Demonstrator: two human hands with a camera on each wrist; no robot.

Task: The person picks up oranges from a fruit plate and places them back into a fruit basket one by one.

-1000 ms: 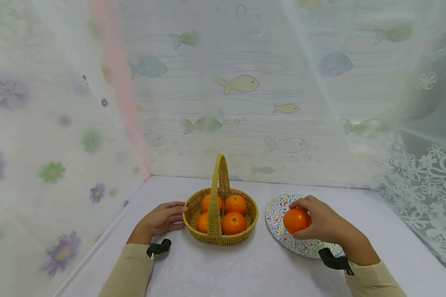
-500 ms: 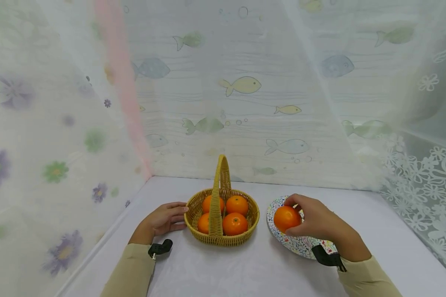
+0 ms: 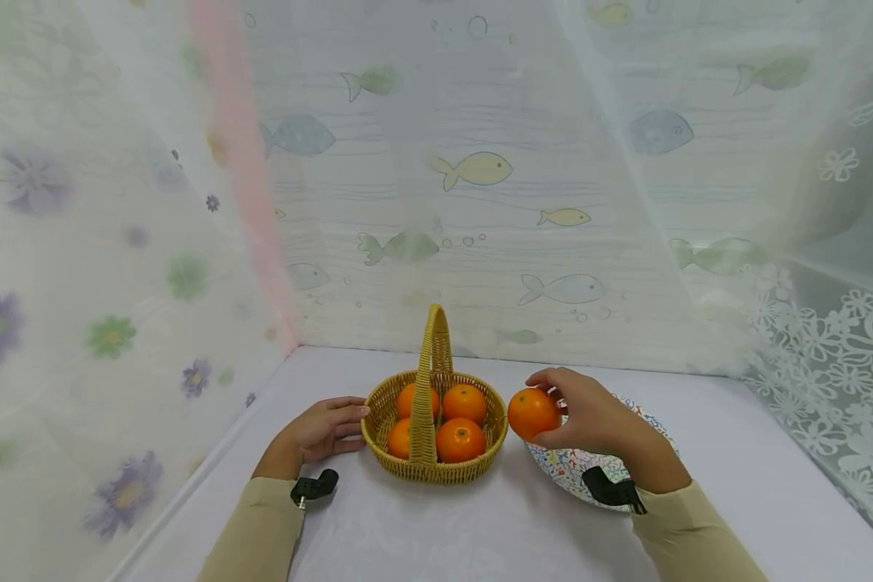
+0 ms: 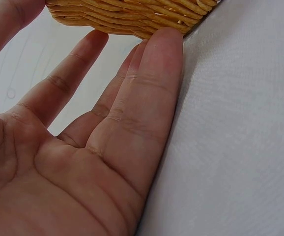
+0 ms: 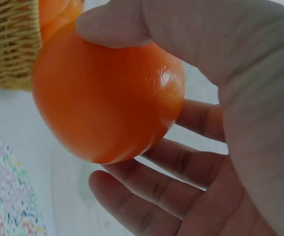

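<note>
My right hand grips an orange between thumb and fingers, just right of the wicker basket and above the plate's left edge. In the right wrist view the orange fills the grasp, with the basket's wall behind it. Several more oranges sit inside the basket, on both sides of its tall handle. My left hand rests its nearly straight fingertips against the basket's left side; the left wrist view shows those fingers touching the woven wall.
A round plate with a colourful squiggle pattern lies on the white tablecloth, partly hidden by my right hand. Sheer curtains printed with fish and flowers stand behind and at the sides.
My right hand has carried the orange leftward from over the plate to beside the basket's right rim. The left hand stays at the basket's left side.
</note>
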